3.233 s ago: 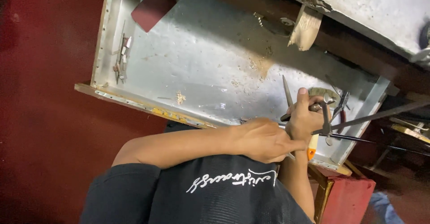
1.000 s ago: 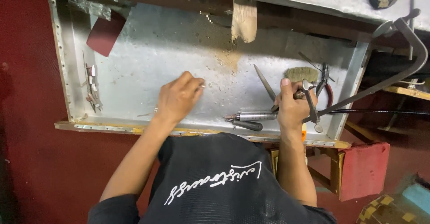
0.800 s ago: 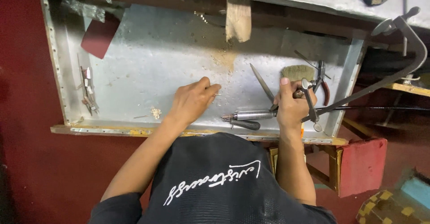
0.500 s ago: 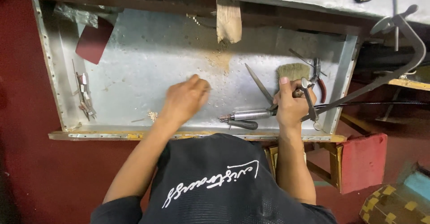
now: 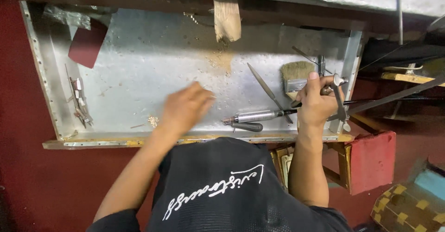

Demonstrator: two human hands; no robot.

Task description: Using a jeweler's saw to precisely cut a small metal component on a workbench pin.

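Observation:
My left hand [image 5: 185, 109] hovers flat and blurred over the middle of a shallow grey metal tray [image 5: 139, 141], holding nothing. Small golden filings [image 5: 153, 120] lie just left of it. At the tray's right end my right hand [image 5: 317, 102] is closed around the metal handle of a saw frame [image 5: 340, 104], whose dark bar [image 5: 394, 95] runs off to the right. A silver cylindrical tool [image 5: 255, 116] and a black-handled tool [image 5: 248, 126] lie between my two hands.
A paintbrush [image 5: 296, 76] and a slim file [image 5: 269, 90] lie beside my right hand. A wooden block [image 5: 227, 16] hangs over the tray's far edge. A dark red sheet [image 5: 85, 44] and small metal bits [image 5: 76, 99] sit at the left. A red box [image 5: 371, 160] stands lower right.
My left hand left its spot beside my right hand and now moves over the tray's middle, shifting slightly back and forth. My right hand has kept its grip on the saw handle.

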